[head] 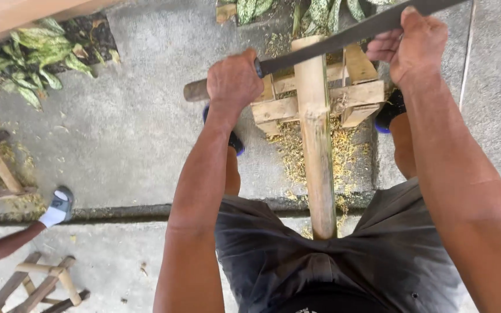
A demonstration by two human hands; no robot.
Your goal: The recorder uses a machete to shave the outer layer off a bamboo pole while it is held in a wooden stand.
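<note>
Fingers of both hands are wrapped shut around the long dark blade (343, 36) that I hold crosswise over the bamboo pole (315, 133). With my left hand (234, 81) I grip the blade's round wooden handle (195, 90). My right hand (416, 43) closes over the far end of the blade, thumb on top. The blade's edge rests on the upper end of the pole, close to its tip.

That pole runs from between my legs out over a small rough wooden stand (355, 95), which carries it on the concrete floor (129, 133). A heap of pale yellow shavings (288, 148) lies under and around the stand, so I judge a good deal of scraping is done. The pole's surface looks smooth and light along most of what I can see, with a few darker patches lower down, so some work seems left; the underside is hidden from me.

Off to my left, another person's foot in a grey sandal (59, 206) rests on the floor, near more wooden frames (42, 284). Green spotted plants (36, 55) grow along the edge of the concrete.
</note>
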